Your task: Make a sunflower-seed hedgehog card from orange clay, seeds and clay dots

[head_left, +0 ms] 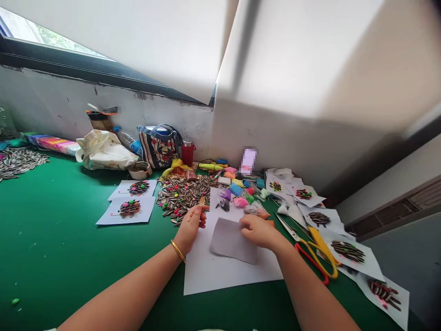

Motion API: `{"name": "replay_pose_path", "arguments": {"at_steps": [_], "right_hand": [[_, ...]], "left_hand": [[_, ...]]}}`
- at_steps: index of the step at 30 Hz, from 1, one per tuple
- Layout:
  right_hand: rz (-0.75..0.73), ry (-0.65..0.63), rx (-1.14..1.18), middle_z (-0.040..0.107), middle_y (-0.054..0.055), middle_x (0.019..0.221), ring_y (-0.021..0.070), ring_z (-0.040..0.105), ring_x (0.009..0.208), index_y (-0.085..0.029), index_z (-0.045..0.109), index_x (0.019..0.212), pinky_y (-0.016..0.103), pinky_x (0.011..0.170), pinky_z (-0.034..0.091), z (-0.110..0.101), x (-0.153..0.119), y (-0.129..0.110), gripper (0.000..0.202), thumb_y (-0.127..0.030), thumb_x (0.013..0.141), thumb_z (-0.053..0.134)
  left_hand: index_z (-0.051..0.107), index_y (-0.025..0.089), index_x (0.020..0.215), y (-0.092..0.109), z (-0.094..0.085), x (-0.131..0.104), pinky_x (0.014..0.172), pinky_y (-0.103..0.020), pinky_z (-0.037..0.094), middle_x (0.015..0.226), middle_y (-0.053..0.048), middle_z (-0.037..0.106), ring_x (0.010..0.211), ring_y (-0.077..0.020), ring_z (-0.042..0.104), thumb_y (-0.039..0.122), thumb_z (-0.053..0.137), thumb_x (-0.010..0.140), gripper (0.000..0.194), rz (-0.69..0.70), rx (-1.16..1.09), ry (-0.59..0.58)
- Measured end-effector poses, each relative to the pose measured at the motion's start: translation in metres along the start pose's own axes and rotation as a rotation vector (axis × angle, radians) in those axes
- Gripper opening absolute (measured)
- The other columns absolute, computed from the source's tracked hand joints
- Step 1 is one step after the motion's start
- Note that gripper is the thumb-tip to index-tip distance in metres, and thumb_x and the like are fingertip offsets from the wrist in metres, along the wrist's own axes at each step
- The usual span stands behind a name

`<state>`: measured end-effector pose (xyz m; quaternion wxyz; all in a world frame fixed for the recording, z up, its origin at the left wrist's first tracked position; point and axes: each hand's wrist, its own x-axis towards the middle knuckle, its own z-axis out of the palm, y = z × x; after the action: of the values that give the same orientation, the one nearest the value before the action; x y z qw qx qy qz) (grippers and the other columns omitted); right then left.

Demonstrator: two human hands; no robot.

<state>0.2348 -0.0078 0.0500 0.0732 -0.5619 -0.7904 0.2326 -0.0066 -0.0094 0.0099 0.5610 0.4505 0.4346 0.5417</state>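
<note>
My right hand [260, 230] is closed on the upper right edge of a small sheet of paper [232, 243], which looks blank and greyish in the shade. This sheet is over a larger white sheet [203, 280] lying on the green table. My left hand [192, 227] is closed, thumb against curled fingers, left of the small sheet and apart from it. A short tan strip [202, 201] shows just above its fingertips; whether the hand holds it I cannot tell. Striped sunflower seeds [182, 197] with bright little balls among them lie heaped beyond my left hand.
Bags of coloured clay [237, 191] lie beyond the sheets. Yellow-handled scissors [320, 257] rest right of my right hand. Seed-covered picture cards [347, 250] line the right edge; two picture cards [127, 211] lie left. Bags [160, 147] and a red bottle [188, 154] stand along the wall.
</note>
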Motion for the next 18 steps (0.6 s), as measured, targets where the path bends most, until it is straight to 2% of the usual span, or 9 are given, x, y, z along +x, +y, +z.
{"name": "replay_pose_path", "arguments": {"at_steps": [2, 4, 8, 10, 14, 18], "right_hand": [[-0.053, -0.011, -0.195, 0.057, 0.002, 0.074, 0.0166, 0.049, 0.074, -0.018, 0.051, 0.061, 0.027, 0.061, 0.027, 0.003, 0.004, -0.004, 0.008, -0.017, 0.068, 0.05], [-0.068, 0.026, -0.246, 0.056, 0.003, 0.074, 0.017, 0.048, 0.075, -0.018, 0.049, 0.06, 0.027, 0.062, 0.025, 0.011, 0.009, -0.007, 0.008, -0.017, 0.068, 0.051], [0.033, 0.145, 0.132, 0.052, 0.001, 0.071, 0.0152, 0.046, 0.072, -0.018, 0.043, 0.057, 0.025, 0.061, 0.025, 0.028, 0.019, 0.005, 0.01, -0.017, 0.065, 0.05], [0.101, 0.19, 0.263, 0.05, -0.001, 0.068, 0.0145, 0.045, 0.068, -0.019, 0.043, 0.059, 0.024, 0.059, 0.026, 0.033, 0.022, 0.017, 0.008, -0.019, 0.067, 0.046], [0.22, 0.233, 0.394, 0.041, -0.003, 0.06, 0.0132, 0.041, 0.056, -0.02, 0.042, 0.066, 0.023, 0.051, 0.026, 0.04, 0.026, 0.035, 0.01, -0.022, 0.072, 0.034], [0.266, 0.249, 0.49, 0.041, -0.004, 0.059, 0.0126, 0.041, 0.053, -0.021, 0.043, 0.068, 0.022, 0.047, 0.026, 0.044, 0.031, 0.043, 0.011, -0.026, 0.072, 0.034]], "left_hand": [[0.062, 0.016, 0.101, -0.003, -0.001, 0.002, 0.059, -0.023, 0.042, 0.075, 0.0, 0.052, 0.065, -0.0113, 0.049, 0.054, 0.048, 0.087, 0.044, 0.007, 0.076, -0.002], [0.062, 0.016, 0.101, -0.006, -0.001, 0.003, 0.06, -0.024, 0.043, 0.077, -0.001, 0.055, 0.067, -0.0126, 0.051, 0.048, 0.049, 0.087, 0.037, 0.029, 0.217, -0.028], [0.063, 0.018, 0.097, -0.005, -0.006, 0.005, 0.072, -0.029, 0.045, 0.09, -0.004, 0.063, 0.08, -0.0165, 0.057, 0.032, 0.05, 0.086, 0.022, 0.177, 0.617, -0.086], [0.065, 0.018, 0.09, 0.0, -0.009, 0.004, 0.076, -0.03, 0.045, 0.092, -0.005, 0.064, 0.084, -0.0181, 0.058, 0.025, 0.049, 0.085, 0.018, 0.22, 0.851, -0.177], [0.069, 0.02, 0.081, 0.008, -0.012, 0.0, 0.074, -0.03, 0.044, 0.088, -0.004, 0.065, 0.083, -0.0199, 0.059, 0.023, 0.057, 0.08, 0.012, 0.207, 1.206, -0.425], [0.069, 0.02, 0.08, 0.009, -0.008, -0.005, 0.073, -0.032, 0.044, 0.088, -0.006, 0.065, 0.085, -0.0223, 0.06, 0.023, 0.061, 0.078, 0.009, 0.237, 1.385, -0.518]]}}
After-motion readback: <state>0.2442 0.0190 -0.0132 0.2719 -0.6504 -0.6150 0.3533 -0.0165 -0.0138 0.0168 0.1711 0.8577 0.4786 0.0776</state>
